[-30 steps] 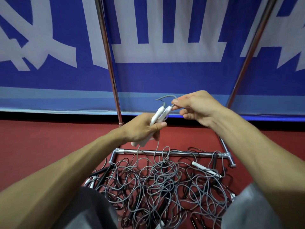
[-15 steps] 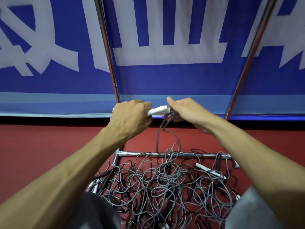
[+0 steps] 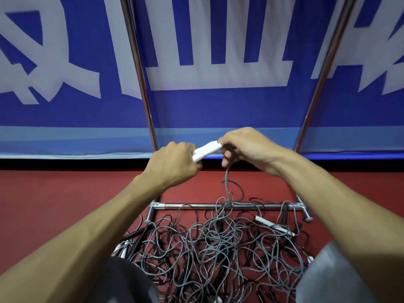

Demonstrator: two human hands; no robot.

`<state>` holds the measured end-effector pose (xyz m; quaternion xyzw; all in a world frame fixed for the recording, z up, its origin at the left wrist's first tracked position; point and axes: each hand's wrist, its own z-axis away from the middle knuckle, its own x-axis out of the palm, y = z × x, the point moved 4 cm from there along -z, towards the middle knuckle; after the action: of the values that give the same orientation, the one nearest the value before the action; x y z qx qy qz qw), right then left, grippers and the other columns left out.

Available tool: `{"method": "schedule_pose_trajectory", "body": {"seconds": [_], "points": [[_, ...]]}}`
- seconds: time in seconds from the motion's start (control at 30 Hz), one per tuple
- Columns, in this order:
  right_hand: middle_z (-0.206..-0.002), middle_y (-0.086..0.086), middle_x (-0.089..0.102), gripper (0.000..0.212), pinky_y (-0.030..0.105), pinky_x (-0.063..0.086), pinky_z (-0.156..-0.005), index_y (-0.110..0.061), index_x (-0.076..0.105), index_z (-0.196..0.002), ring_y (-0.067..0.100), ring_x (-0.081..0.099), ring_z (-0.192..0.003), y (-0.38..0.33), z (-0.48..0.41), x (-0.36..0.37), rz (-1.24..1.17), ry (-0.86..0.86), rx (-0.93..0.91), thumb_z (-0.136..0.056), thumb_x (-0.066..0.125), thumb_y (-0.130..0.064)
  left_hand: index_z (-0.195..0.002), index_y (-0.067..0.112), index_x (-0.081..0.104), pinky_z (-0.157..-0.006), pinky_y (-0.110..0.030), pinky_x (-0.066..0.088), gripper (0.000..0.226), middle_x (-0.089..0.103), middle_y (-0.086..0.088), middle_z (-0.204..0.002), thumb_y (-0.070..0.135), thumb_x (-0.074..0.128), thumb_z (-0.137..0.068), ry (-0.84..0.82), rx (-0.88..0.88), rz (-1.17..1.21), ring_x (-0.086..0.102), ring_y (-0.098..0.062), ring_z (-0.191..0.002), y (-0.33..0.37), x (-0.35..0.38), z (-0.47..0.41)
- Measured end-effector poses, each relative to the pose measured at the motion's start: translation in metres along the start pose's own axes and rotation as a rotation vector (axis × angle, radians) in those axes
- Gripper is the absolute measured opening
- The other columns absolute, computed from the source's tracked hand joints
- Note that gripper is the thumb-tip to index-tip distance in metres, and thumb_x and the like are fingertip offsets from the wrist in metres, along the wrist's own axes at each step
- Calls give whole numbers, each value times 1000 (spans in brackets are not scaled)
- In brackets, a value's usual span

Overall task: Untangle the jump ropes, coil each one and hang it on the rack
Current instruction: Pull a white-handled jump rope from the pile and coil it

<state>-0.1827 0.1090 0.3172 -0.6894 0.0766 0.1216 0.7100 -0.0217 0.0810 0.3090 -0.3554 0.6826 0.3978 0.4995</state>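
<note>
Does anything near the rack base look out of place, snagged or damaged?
The grey jump-rope cords lie in one tangled heap on the red floor, some draped over the rack's chrome bottom bar. The left hand grips two white plastic handles; their grey cord, pinched by the right hand, runs down into that heap. No damage shows.

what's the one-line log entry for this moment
left hand: holds white handles | right hand: grips grey cord | rope pile: tangled by rack bar

Bare forearms lead to the left hand (image 3: 172, 162) and right hand (image 3: 247, 147); dark grey cloth on the left knee (image 3: 122, 281); paler grey cloth on the right knee (image 3: 323, 278).
</note>
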Motion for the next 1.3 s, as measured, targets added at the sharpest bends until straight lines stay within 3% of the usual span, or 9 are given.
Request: {"method": "schedule_pose_trajectory", "body": {"seconds": [0.17, 0.27, 0.37, 0.5, 0.63, 0.83, 1.0, 1.17, 1.3], "points": [[-53, 0, 36, 29, 26, 30, -51, -10, 54, -64, 14, 31, -45, -1, -4, -10, -81, 137, -13, -93, 55, -15, -66, 19, 49, -54, -30, 36, 24, 51, -1, -58, 29, 63, -84, -42, -29, 323, 47, -24, -57, 3, 5, -5], [-50, 0, 37, 32, 27, 34, -51, -10, 51, -63, 14, 35, -42, -3, -3, -20, -195, 276, -14, -94, 55, -17, -85, 18, 58, -48, -22, 34, 6, 49, 5, -62, 15, 62, -83, -84, 51, 466, 43, -14, -52, 12, 5, -4], [-50, 0, 37, 31, 28, 42, -50, -9, 50, -64, 14, 42, -38, -2, 0, -31, -362, 399, 12, -94, 54, -15, -106, 23, 61, -47, -23, 36, 31, 49, 8, -66, 3, 57, -82, -147, 75, 632, 40, -10, -49, 14, 8, -2], [-53, 2, 35, 27, 27, 47, -45, -7, 53, -70, 15, 42, -36, -1, 2, -36, -445, 467, 1, -94, 57, -18, -87, 19, 62, -47, -24, 33, 5, 49, 8, -58, 23, 62, -91, -95, -23, 734, 38, -10, -46, 11, 7, -3], [-52, 0, 36, 31, 25, 41, -44, -10, 54, -69, 13, 38, -41, -2, 1, -33, -407, 499, -40, -90, 65, -30, -71, 19, 50, -48, -24, 33, 29, 48, 6, -56, 35, 62, -92, -30, -39, 592, 40, -12, -46, 16, -1, -2], [-47, -4, 37, 40, 29, 44, -51, -15, 48, -63, 15, 40, -45, -4, 0, -33, -351, 472, -125, -88, 67, -40, -73, 16, 54, -44, -21, 30, 31, 44, 8, -51, 41, 63, -90, -127, -106, 662, 36, -11, -42, 10, -4, 0], [-49, 2, 45, 44, 29, 46, -48, -13, 47, -69, 20, 47, -44, -10, 1, -19, -314, 263, -143, -97, 49, -48, -67, 18, 46, -42, -22, 26, 38, 36, 10, -47, 43, 61, -92, 26, -138, 804, 29, -12, -41, 6, -13, 2], [-45, -1, 57, 23, 32, 48, -58, -17, 51, -79, 20, 66, -53, 1, -5, 8, 272, 93, -238, -90, 66, -30, -71, 17, 43, -41, -21, 22, 33, 30, 8, -49, 32, 61, -95, 111, -285, 1297, 20, -11, -41, -6, -19, -2], [-60, 6, 68, 14, 32, 47, -66, -18, 54, -84, 14, 72, -63, 12, -10, 12, 376, 11, -207, -88, 68, -19, -77, 15, 43, -38, -20, 23, 27, 37, 1, -57, 23, 59, -97, 172, -311, 1509, 21, -8, -40, -11, -23, -6]]}}
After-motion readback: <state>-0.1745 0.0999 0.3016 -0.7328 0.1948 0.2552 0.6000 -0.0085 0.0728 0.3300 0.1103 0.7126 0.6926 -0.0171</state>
